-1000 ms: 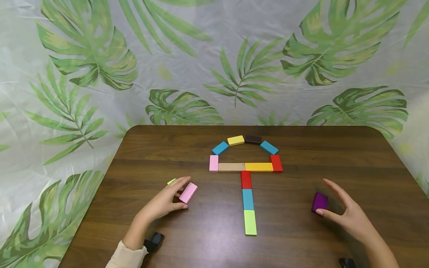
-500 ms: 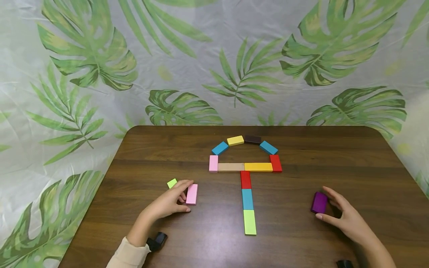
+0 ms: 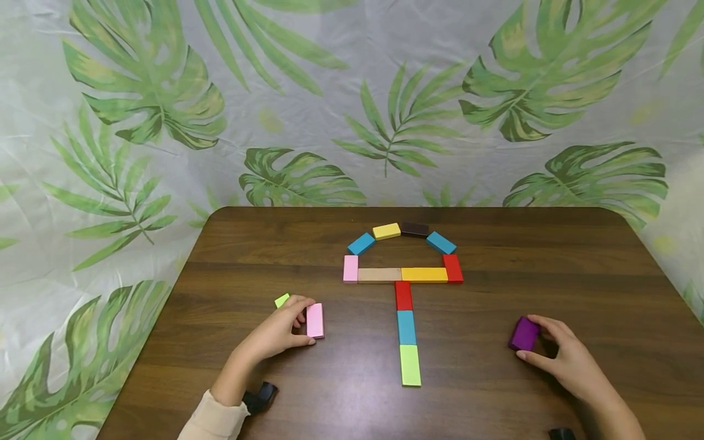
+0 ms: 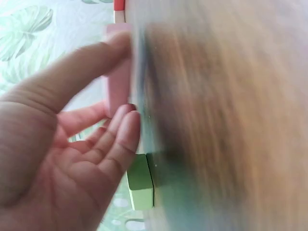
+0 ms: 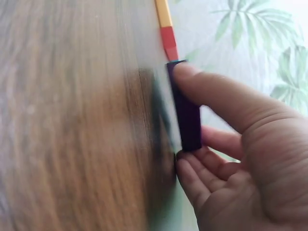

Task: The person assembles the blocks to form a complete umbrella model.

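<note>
My left hand (image 3: 272, 333) holds a pink block (image 3: 315, 321) by its ends, between thumb and fingers, on the left part of the table. In the left wrist view this pink block (image 4: 118, 89) stands between thumb and fingertips, with a lime-green block (image 4: 140, 183) beyond the fingers. That lime-green block (image 3: 282, 300) is partly hidden behind the hand in the head view. On the right, a purple block (image 3: 524, 333) is pinched by my right hand (image 3: 569, 360). The right wrist view shows the thumb on one end of the purple block (image 5: 186, 113) and fingers at the other.
Mid-table, a tan block (image 3: 379, 275) and an orange block (image 3: 423, 274) form a bar under an arch of several blocks. A column runs from it toward the front: red (image 3: 404, 296), blue (image 3: 406, 327) and lime green (image 3: 410, 365). A leaf-patterned cloth (image 3: 308, 110) hangs behind the table.
The pink block has turned more upright in view and shifted slightly right with the left hand. My right fingers have closed in on the purple block, which has turned slightly.
</note>
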{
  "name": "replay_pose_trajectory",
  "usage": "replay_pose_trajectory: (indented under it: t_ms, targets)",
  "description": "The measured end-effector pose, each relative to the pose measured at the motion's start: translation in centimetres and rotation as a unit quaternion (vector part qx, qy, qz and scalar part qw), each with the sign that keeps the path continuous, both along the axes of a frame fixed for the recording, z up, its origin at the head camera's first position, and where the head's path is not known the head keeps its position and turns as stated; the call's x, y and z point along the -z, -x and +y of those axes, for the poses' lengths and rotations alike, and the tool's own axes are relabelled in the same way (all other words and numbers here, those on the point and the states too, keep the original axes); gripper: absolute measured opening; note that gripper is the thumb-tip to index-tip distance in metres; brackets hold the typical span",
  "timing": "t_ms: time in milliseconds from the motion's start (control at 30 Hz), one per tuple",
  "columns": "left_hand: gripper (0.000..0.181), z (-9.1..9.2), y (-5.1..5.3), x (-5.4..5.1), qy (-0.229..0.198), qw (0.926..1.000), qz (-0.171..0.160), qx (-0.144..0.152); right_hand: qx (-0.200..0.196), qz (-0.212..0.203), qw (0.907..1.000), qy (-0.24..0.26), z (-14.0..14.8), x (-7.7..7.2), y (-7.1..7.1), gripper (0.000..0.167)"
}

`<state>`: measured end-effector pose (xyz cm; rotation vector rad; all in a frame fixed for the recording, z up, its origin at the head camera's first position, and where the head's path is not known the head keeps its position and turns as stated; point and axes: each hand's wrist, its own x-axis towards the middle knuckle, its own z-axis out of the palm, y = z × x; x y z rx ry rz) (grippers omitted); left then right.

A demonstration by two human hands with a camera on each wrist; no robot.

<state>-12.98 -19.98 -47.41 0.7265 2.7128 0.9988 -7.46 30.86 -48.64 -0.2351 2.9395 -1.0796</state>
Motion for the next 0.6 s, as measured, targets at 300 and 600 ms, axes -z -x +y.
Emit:
replay_pose_trajectory:
  t_ms: [300,600]
  targets:
    - [0.067,0.7,-1.4,-1.5,-0.017,0.9981,0.055,-0.021,0.029,0.037,0.9986,0.025,-1.3,-1.6,-0.9,0.067]
    - [0.067,1.8,-3.0,-2.7,-0.029,0.9949,0.089,-0.037,0.015,0.120,0.9898,0.076,-4.0,-3.3,-2.0,0.069]
